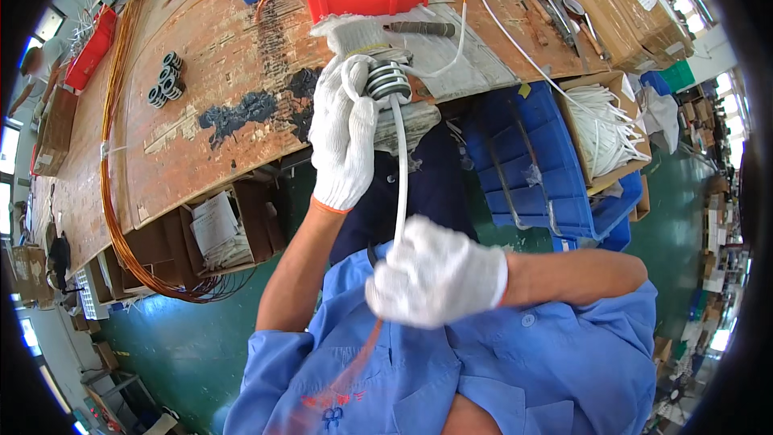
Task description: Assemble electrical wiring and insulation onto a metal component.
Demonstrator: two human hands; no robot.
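My left hand, in a white knit glove, grips a stack of black and pale ring cores at the table's front edge. A white sleeved wire loops around the stack and runs down from it toward my chest. My right hand, also gloved and slightly blurred, is closed around that wire in front of my shirt. Below the fist hangs a blurred copper-coloured tail. Another stretch of white sleeving leaves the stack to the right. A dark-handled tool lies just beyond the stack.
A red bin of white sleeving stands at the back. Several ring cores sit at left, near a copper wire bundle. Hand tools lie at right. Beside the table are a blue crate and a carton of white tubes.
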